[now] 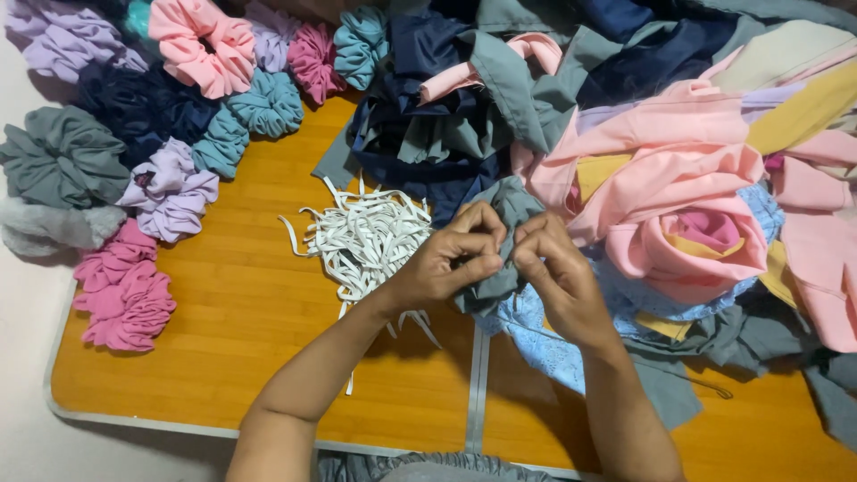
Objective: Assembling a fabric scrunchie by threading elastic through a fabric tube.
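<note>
My left hand and my right hand meet over the middle of a wooden folding table. Both pinch a bunched strip of grey-blue fabric that rises between the fingers and hangs below the left palm. Just left of my left hand lies a loose pile of white elastic strips. Under my right wrist spreads a light blue lace cloth.
Finished scrunchies in pink, lilac, teal, grey and navy line the table's left and back. A big heap of pink, navy, grey and yellow cloth fills the right half.
</note>
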